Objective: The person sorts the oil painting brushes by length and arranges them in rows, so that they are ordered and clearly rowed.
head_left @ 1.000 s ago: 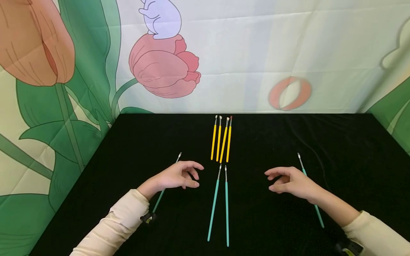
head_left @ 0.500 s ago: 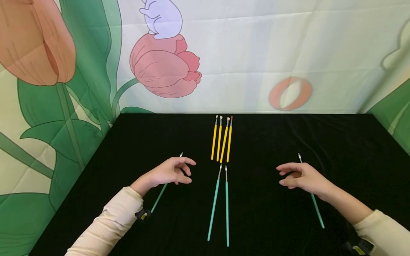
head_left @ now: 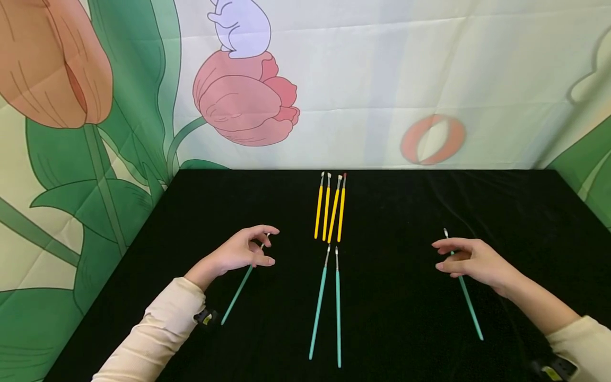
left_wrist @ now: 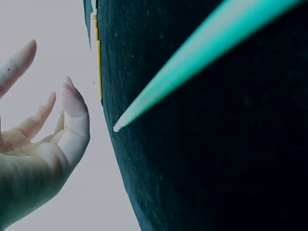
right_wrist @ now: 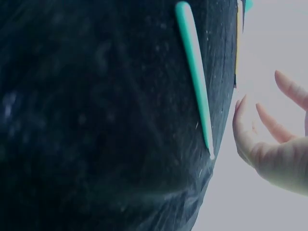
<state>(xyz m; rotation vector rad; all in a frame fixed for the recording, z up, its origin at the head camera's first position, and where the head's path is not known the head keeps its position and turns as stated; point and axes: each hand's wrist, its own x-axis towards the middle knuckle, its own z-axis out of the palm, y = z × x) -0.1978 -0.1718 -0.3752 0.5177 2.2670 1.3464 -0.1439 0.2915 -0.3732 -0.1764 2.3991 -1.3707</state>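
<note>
My left hand (head_left: 241, 250) hovers over a teal-handled paintbrush (head_left: 237, 297) on the left, fingers loosely bent and nothing between them. Over another teal paintbrush (head_left: 470, 307) on the right hangs my right hand (head_left: 474, 260), also with bent fingers and holding nothing. Both wrist views show a gap between thumb and fingers, with the left brush (left_wrist: 192, 62) and right brush (right_wrist: 195, 67) lying apart from the hands. Two more teal paintbrushes, one left (head_left: 318, 313) and one right (head_left: 338, 318), lie side by side in the middle, bristles pointing away.
Several yellow-handled paintbrushes (head_left: 326, 212) lie in a row behind the middle teal pair. Everything rests on a black cloth (head_left: 391, 329). A printed fabric backdrop (head_left: 353, 79) with tulips rises along the table's far edge.
My hands have moved apart, the left one leftward and the right one rightward, both slightly farther from me. The paintbrushes have stayed where they were.
</note>
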